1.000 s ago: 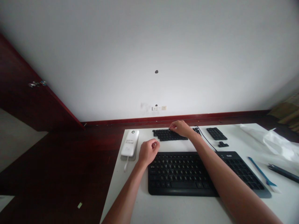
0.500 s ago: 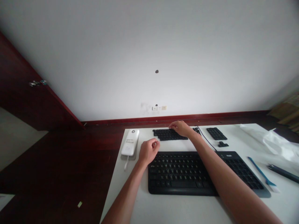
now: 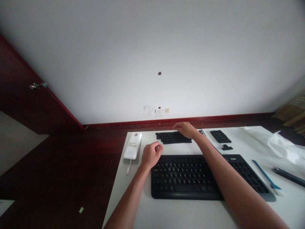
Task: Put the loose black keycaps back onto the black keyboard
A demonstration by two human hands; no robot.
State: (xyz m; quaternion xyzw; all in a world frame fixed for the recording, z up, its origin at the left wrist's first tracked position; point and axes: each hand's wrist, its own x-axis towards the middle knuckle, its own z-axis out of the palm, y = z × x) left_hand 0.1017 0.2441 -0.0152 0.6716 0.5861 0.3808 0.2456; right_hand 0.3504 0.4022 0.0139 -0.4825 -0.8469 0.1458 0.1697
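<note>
A black keyboard (image 3: 190, 176) lies on the white table (image 3: 190, 213) in front of me. Beyond it, loose black keycaps are laid out in rows (image 3: 172, 137). My right hand (image 3: 187, 129) hovers over the right end of those rows, fingers curled and pinched together; what they hold, if anything, is too small to make out. My left hand (image 3: 151, 155) rests as a loose fist on the table by the keyboard's top left corner, nothing visible in it.
A white power bank (image 3: 132, 146) with a short cable lies left of my left hand. A second block of keycaps (image 3: 220, 136) and a few loose ones (image 3: 227, 147) sit at the right. A blue tool (image 3: 265, 174), a dark pen (image 3: 288, 176) and white plastic wrap (image 3: 278, 144) lie at the far right.
My right hand has lifted slightly and shifted a little right over the keycap rows. My left hand has stayed put.
</note>
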